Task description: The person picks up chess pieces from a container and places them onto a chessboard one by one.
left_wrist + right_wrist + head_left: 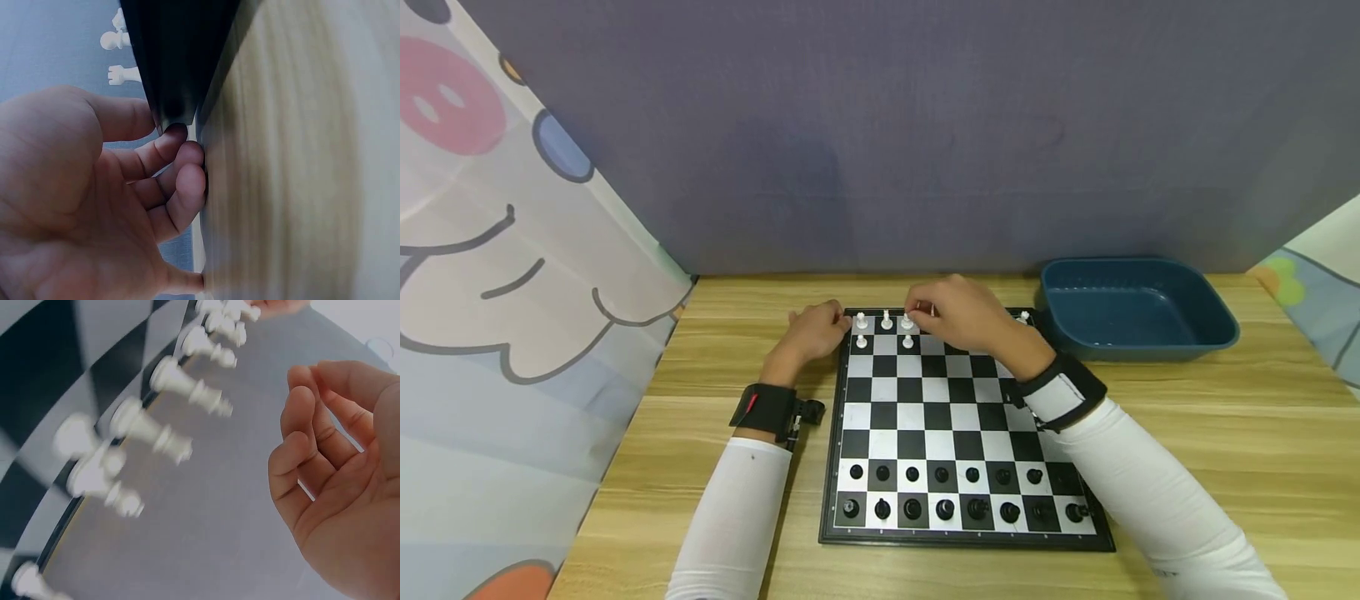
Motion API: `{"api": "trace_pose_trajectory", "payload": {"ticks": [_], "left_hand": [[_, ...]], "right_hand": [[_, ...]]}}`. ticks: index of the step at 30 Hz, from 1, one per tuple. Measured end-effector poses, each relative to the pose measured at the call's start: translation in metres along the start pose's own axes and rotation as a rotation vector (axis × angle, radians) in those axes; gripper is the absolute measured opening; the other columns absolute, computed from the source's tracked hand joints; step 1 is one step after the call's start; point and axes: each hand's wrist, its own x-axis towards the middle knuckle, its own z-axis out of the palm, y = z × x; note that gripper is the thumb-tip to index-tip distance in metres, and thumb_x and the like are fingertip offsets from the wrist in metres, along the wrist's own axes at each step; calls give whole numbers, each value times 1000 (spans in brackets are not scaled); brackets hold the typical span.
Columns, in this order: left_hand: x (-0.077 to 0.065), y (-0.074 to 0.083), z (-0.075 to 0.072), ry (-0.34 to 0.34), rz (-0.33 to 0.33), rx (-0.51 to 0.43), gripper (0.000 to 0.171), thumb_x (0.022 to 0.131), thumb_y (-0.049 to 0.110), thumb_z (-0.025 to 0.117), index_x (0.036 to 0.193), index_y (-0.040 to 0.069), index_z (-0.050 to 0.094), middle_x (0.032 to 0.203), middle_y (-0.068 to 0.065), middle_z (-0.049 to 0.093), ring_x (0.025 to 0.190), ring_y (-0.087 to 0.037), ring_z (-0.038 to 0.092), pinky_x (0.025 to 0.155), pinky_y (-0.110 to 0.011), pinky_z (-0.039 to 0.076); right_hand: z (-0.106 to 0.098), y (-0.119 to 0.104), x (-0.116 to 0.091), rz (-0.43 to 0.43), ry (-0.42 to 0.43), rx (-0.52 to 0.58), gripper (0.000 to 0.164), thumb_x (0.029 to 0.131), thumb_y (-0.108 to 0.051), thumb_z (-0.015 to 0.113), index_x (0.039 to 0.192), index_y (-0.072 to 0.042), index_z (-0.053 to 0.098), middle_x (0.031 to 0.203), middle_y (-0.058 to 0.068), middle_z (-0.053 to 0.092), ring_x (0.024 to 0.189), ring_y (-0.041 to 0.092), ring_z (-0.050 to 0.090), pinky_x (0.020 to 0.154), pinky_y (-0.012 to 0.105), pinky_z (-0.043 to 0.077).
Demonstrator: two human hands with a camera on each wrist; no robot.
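A black-and-white chessboard (897,415) lies flat on the wooden table. My left hand (817,332) grips its far left corner; in the left wrist view the thumb (128,119) lies on top and a curled finger tucks under the edge. Over the far row hovers my right hand (958,312), fingers curled, thumb and index fingertips (301,376) touching with nothing visible between them. In the head view those fingertips overlap a standing white chess piece (907,322). Close by stand a white rook (124,75), white pawn (861,342) and several other white pieces.
Two rows of black chess pieces (945,508) stand along the board's near side. A dark blue plastic tub (1138,350) sits right of the board, beside the right forearm. Behind the table rises a grey-blue panel (880,150); a cartoon-printed sheet (550,333) hangs at left.
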Motion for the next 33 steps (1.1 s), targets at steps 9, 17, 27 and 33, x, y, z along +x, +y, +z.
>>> {"api": "trace_pose_trajectory", "payload": {"ticks": [9,17,27,33], "left_hand": [[-1,-3,0,2,2,5,26,109,30,45,91,12,51,74,-2,47,89,-29,58,122,-75,2],[-3,-4,0,-8,5,8,26,109,30,44,92,11,52,73,-2,48,82,-27,56,121,-76,2],[-3,-2,-1,-7,6,12,26,109,30,45,92,11,52,75,-2,48,86,-28,55,122,-76,3],[-4,-2,-2,-10,-3,11,25,109,30,45,93,11,52,76,-3,48,90,-30,58,122,-76,2]], "right_hand": [[-9,35,-41,118,99,94,12,100,-19,67,104,-12,76,79,-2,68,67,12,57,64,32,48],[-35,62,-71,257,240,102,11,101,-20,67,103,-13,75,85,3,72,71,16,59,63,29,48],[-62,96,-98,380,291,72,20,102,-29,64,105,-11,74,88,6,72,70,10,55,61,25,43],[-63,111,-102,463,188,90,29,103,-35,61,113,-10,72,94,9,71,74,16,56,65,33,44]]}}
